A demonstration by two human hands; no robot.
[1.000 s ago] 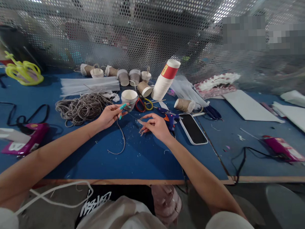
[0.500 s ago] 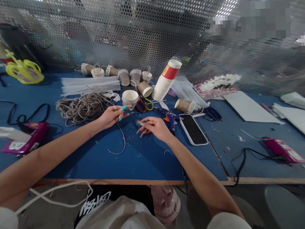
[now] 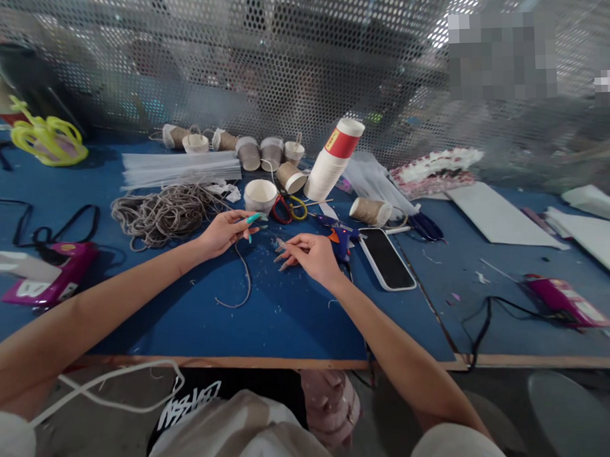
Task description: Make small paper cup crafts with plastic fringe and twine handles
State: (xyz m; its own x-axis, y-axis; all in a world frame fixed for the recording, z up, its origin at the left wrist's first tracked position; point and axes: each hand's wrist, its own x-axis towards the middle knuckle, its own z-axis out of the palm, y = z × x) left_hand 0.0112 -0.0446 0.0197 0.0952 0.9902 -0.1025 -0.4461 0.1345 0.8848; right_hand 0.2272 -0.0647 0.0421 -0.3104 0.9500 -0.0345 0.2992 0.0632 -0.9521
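My left hand (image 3: pixel 226 232), with long turquoise nails, is pinched just in front of a white paper cup (image 3: pixel 260 195). What its fingertips hold is too small to make out. A thin grey cord (image 3: pixel 249 277) trails on the blue table from beneath this hand. To the right, my right hand (image 3: pixel 308 256) has thumb and index finger pressed together over small scraps, and whatever is between them cannot be made out. The two hands are apart. A tangled bundle of grey cord (image 3: pixel 167 216) lies left of the cup. Red and yellow scissors (image 3: pixel 289 209) rest behind my hands.
A blue glue gun (image 3: pixel 339 235) and a phone (image 3: pixel 387 259) lie right of my right hand. Stacked paper cups (image 3: pixel 333 162) lean behind them. Wrapped cups and white strips (image 3: pixel 180 169) line the back. A purple box (image 3: pixel 567 299) is far right, near a black cable.
My left fingers have shifted slightly, with the turquoise nails now angled differently. My right hand has moved very little. The objects on the table stay put.
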